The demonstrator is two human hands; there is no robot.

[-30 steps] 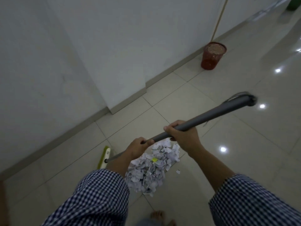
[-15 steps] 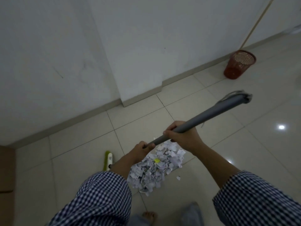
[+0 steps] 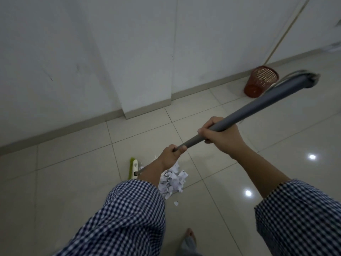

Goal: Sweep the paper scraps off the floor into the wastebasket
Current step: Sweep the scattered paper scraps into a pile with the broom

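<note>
wastebasket [image 3: 261, 84] stands by wall [image 3: 203, 43] under leaning stick [image 3: 285, 34], well apart from scraps [image 3: 173, 180]

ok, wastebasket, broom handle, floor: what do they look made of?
Wastebasket: probably moulded plastic, red all over, with an open lattice wall.
Broom handle: smooth matte grey tube. It could be coated metal or plastic; the look doesn't settle it.
Floor: glazed ceramic tile, pale and glossy, with grout lines and sharp reflections of the lights.

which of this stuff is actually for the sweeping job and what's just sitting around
For the job:
broom, gripped by left hand and right hand
paper scraps
wastebasket

Just there:
wooden pole leaning on the wall
</note>
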